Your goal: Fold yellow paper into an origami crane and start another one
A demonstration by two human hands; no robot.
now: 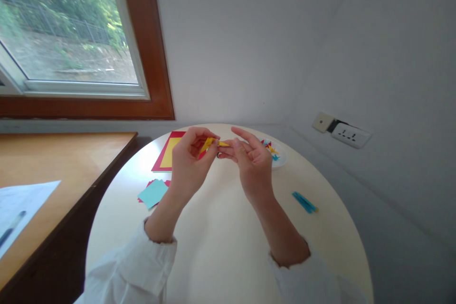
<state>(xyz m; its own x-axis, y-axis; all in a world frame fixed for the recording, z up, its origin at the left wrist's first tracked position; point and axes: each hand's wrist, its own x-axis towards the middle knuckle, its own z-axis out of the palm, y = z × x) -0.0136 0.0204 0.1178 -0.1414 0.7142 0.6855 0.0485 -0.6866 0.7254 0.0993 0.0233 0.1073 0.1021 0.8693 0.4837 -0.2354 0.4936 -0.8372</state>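
Observation:
Both my hands are raised over a round cream table [221, 247] and share a small folded yellow paper piece [213, 143]. My left hand [190, 161] pinches its left end between thumb and fingers. My right hand [251, 161] grips the right end with thumb and lower fingers, while its index finger sticks out. A bit of red shows under the yellow paper, near my left fingers.
A red and yellow sheet stack [167, 152] lies behind my left hand. Teal and red squares [154, 193] sit at the table's left. A white dish of paper scraps [275, 153] stands at the right, with a folded teal strip [304, 202] nearer. A wooden desk [53, 161] carries a white sheet [21, 206].

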